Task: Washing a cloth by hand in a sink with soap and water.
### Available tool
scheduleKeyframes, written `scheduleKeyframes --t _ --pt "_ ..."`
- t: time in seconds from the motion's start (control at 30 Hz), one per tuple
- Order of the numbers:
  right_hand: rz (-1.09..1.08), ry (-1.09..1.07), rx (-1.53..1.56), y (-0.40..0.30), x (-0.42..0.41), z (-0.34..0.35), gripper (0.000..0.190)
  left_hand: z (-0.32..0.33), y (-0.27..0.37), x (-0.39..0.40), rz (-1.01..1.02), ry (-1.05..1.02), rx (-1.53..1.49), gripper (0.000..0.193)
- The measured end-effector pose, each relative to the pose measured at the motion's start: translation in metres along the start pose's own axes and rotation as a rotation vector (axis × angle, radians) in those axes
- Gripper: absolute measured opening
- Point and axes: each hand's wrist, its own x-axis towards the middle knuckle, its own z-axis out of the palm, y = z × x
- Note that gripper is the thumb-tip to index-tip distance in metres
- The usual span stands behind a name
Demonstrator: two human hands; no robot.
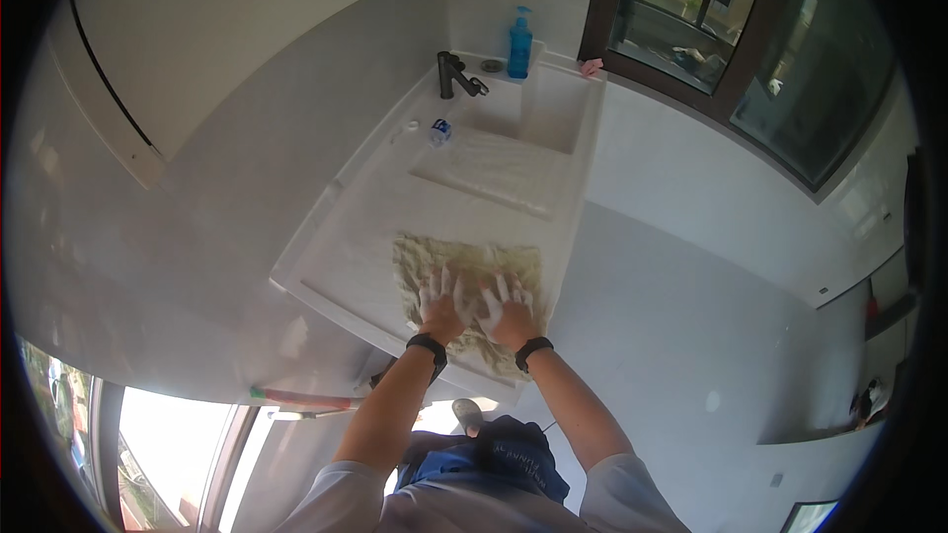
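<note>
A wet-looking, wrinkled greenish-beige cloth lies spread on the near part of a white laundry sink counter. My left hand presses flat on its left half, fingers spread and pointing away from me. Beside it, my right hand rests on the right half in the same way. White suds coat the fingers of both hands. Neither hand grips the cloth; the palms are down on it. Below the hands, the cloth reaches the counter's front edge.
Beyond the cloth lie a ribbed washboard slope and the sink basin. A dark faucet, a blue pump bottle and a pink cloth are at the back. A small clear plastic bottle lies near a white cap.
</note>
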Motion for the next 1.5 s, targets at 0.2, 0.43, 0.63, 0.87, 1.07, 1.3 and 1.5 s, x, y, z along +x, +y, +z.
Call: scheduleKeyframes --t 0.2,0.43,0.63,0.87,1.07,1.3,1.5 --pt "0.023 0.097 -0.025 -0.001 -0.004 0.011 0.065 0.024 -0.017 -0.016 0.006 0.081 -0.025 0.071" --pt "0.022 0.041 -0.016 0.005 -0.003 0.015 0.069 0.013 -0.022 -0.025 0.030 -0.116 -0.017 0.074" --pt "0.063 0.021 0.002 -0.007 -0.019 0.020 0.073 -0.004 -0.031 -0.041 0.142 -0.203 0.058 0.074" --pt "0.177 0.075 0.004 -0.037 -0.051 0.031 0.071 0.000 -0.044 -0.062 0.234 -0.086 0.044 0.070" --pt "0.248 0.151 0.013 -0.060 -0.085 0.048 0.063 0.011 -0.040 -0.083 0.229 0.006 0.107 0.067" --pt "0.194 0.114 -0.037 -0.053 -0.101 0.045 0.059 0.014 -0.011 -0.096 0.120 -0.065 0.137 0.068" --pt "0.024 0.176 -0.069 -0.036 -0.100 0.031 0.059 0.023 0.010 -0.096 0.025 -0.109 0.195 0.072"
